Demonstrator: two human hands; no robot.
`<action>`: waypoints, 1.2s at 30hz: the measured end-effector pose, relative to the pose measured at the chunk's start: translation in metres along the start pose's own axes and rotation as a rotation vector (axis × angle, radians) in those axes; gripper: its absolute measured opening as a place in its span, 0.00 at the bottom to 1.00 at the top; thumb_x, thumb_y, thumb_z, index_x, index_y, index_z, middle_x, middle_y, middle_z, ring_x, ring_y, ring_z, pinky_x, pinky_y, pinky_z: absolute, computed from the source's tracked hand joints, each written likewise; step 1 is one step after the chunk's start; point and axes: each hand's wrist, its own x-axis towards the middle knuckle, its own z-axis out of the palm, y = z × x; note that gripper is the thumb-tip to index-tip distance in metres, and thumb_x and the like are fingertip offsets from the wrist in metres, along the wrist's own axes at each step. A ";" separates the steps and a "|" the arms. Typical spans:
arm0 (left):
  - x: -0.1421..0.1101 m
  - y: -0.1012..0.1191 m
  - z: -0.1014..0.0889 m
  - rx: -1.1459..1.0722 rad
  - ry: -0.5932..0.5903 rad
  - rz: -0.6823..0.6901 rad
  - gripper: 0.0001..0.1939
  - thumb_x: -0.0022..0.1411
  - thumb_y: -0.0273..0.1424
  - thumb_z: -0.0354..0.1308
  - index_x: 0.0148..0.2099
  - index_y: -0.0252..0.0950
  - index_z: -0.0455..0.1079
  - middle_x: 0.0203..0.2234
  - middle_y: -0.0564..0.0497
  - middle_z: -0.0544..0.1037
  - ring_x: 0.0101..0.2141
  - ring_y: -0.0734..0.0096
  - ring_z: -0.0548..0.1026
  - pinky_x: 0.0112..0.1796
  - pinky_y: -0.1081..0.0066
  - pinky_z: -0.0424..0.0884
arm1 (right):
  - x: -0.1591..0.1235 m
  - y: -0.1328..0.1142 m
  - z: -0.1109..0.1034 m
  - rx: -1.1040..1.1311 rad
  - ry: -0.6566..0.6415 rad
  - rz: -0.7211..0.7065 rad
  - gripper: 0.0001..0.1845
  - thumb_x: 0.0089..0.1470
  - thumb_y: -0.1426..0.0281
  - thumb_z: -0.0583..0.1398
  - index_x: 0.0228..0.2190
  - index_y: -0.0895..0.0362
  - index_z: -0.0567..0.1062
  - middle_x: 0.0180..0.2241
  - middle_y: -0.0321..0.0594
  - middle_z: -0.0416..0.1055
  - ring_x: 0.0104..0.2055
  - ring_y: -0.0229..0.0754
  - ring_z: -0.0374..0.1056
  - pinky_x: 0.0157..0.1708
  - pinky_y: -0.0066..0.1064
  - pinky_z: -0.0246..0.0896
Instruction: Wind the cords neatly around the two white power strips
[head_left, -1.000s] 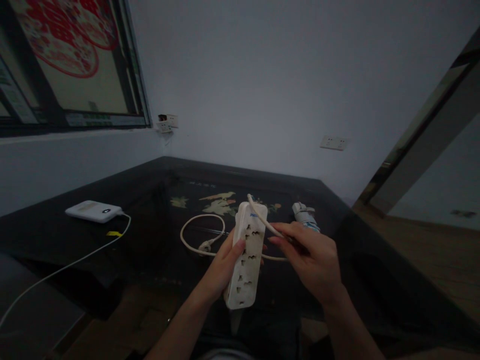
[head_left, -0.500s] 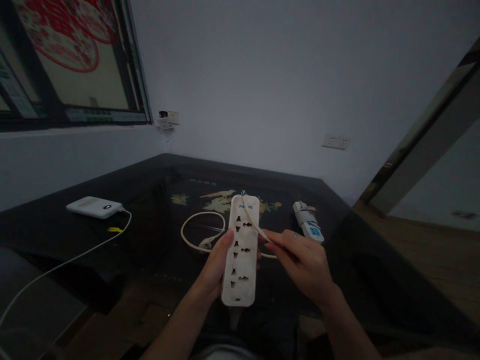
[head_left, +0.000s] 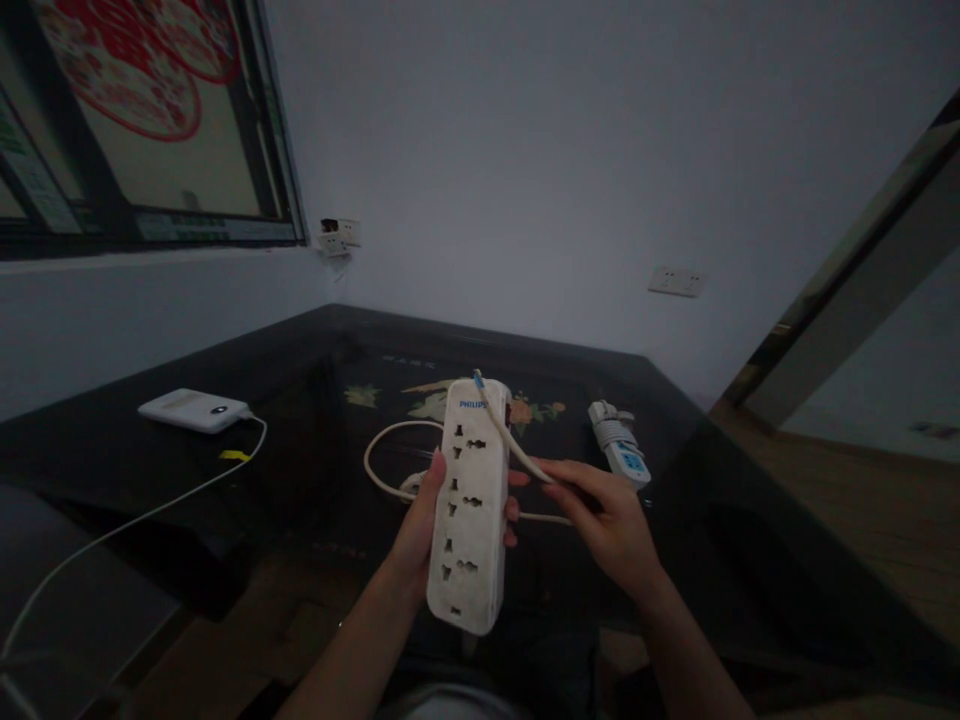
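A white Philips power strip (head_left: 480, 520) stands tilted above the near part of the table, its sockets facing me. My left hand (head_left: 421, 520) wraps round it, thumb on the left edge and fingertips showing at the right side. Between thumb and fingers, my right hand (head_left: 607, 515) pinches the strip's white power cord (head_left: 510, 440), just right of the strip. The cord crosses the strip's top front; its end there shows a bit of blue. More cord loops on the table behind my left hand, with the plug (head_left: 411, 486) partly hidden by the strip.
On the dark, flower-patterned table (head_left: 300, 400) lie a white power bank (head_left: 195, 410) with a cable at left and a second power strip (head_left: 619, 445), cord wound round it, at right. Wall sockets (head_left: 676, 281) and a window (head_left: 187, 150) are beyond.
The power strip has turned, showing more of its right side, and shifted slightly left and nearer. My right hand keeps its pinch on the cord, which stretches a little further right.
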 end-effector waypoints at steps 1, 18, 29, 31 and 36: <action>-0.001 0.000 0.000 0.029 0.004 -0.018 0.35 0.57 0.56 0.50 0.47 0.28 0.73 0.32 0.40 0.79 0.32 0.62 0.76 0.33 0.67 0.74 | -0.001 0.000 -0.001 0.023 -0.015 0.018 0.12 0.57 0.70 0.57 0.41 0.52 0.78 0.38 0.41 0.79 0.38 0.43 0.75 0.37 0.32 0.70; -0.010 0.004 0.006 0.246 0.053 0.008 0.23 0.54 0.31 0.64 0.51 0.31 0.62 0.37 0.40 0.78 0.31 0.63 0.78 0.32 0.66 0.76 | -0.007 0.026 -0.007 0.221 0.083 0.333 0.13 0.52 0.64 0.61 0.37 0.56 0.80 0.31 0.41 0.78 0.22 0.36 0.68 0.19 0.25 0.63; 0.002 -0.011 -0.001 0.340 0.303 0.111 0.32 0.56 0.38 0.62 0.60 0.39 0.57 0.34 0.44 0.80 0.34 0.58 0.79 0.33 0.64 0.75 | -0.010 0.003 -0.003 0.067 -0.001 0.160 0.13 0.56 0.66 0.58 0.40 0.54 0.80 0.36 0.42 0.79 0.29 0.41 0.73 0.28 0.30 0.70; 0.002 -0.012 -0.002 0.371 0.327 0.132 0.32 0.56 0.38 0.62 0.60 0.40 0.57 0.34 0.46 0.79 0.33 0.60 0.79 0.33 0.65 0.74 | -0.011 0.000 -0.002 0.043 -0.002 0.107 0.14 0.57 0.67 0.56 0.41 0.53 0.79 0.38 0.42 0.79 0.33 0.42 0.74 0.33 0.32 0.70; 0.003 -0.009 -0.003 0.449 0.325 0.182 0.26 0.57 0.38 0.61 0.56 0.39 0.60 0.36 0.45 0.79 0.34 0.61 0.78 0.34 0.67 0.74 | -0.012 -0.003 -0.001 0.065 0.050 0.186 0.14 0.57 0.65 0.56 0.37 0.56 0.79 0.28 0.39 0.77 0.21 0.36 0.68 0.21 0.25 0.65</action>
